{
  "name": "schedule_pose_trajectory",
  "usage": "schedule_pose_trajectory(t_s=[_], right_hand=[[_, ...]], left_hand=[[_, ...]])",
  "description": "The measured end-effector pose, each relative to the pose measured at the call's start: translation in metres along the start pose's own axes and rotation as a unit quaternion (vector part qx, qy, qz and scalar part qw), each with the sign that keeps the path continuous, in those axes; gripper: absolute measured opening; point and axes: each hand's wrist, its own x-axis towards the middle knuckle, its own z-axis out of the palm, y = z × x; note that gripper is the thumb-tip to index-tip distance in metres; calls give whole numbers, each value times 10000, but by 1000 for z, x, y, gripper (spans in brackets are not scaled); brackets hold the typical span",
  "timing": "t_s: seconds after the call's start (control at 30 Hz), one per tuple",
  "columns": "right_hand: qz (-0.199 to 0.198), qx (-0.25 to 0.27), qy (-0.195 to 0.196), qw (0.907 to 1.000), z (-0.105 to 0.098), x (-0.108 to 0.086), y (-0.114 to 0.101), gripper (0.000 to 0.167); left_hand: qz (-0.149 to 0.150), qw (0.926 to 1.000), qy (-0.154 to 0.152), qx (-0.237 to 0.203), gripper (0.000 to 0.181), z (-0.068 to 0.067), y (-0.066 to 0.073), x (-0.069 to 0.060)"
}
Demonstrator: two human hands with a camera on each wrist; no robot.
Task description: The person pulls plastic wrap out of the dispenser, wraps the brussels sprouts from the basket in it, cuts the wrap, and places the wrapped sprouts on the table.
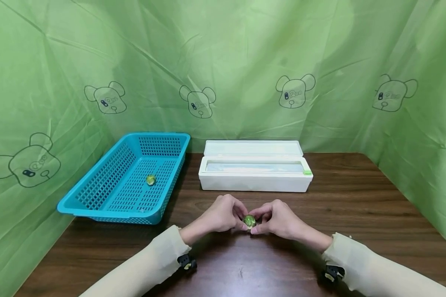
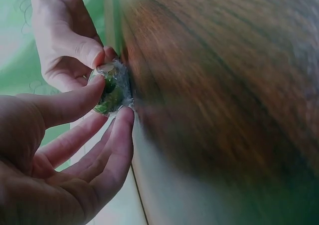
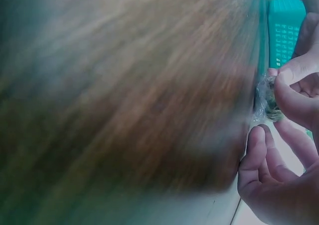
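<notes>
A small green Brussels sprout point(image 1: 250, 221), wrapped in clear cling film, is between both hands just above or on the table. My left hand point(image 1: 224, 214) pinches it from the left. My right hand point(image 1: 278, 219) holds it from the other side. In the left wrist view the left thumb presses on the sprout point(image 2: 110, 88), and crumpled film bunches on the side towards the table. The right wrist view shows film point(image 3: 260, 100) sticking out near the right fingertips; part of the sprout is hidden behind the thumb.
A blue plastic basket point(image 1: 71, 206) at the left holds another small green-yellow sprout point(image 1: 150, 180). Behind the hands stands a white cling film box point(image 1: 254, 182), its lid raised, with a green slider point(image 1: 307, 172) at its right end. Green cloth point(image 1: 241, 49) hangs around the brown table point(image 1: 357, 198).
</notes>
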Motion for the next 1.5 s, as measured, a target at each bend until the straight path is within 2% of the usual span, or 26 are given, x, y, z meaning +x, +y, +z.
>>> schedule_pose_trajectory(t_s=[0.37,0.73,1.0,1.2,1.5], right_hand=[[-118,-314,42,9994,1,1,1,41],[-73,-159,29,9998,3,-2,0,41],[-52,-91,154,9998,4,0,-1,39],[-42,-151,225,9996,-1,-3,-1,36],[-11,-244,286,9993,-22,-13,1,37]], left_hand=[[-180,9998,35,-93,23,0,-2,-1],[-262,9992,-29,-291,23,1,-1,-2],[-225,9994,92,-248,23,0,2,-2],[-131,9992,136,-347,22,2,5,-1],[-13,9995,274,-138,23,1,10,0]])
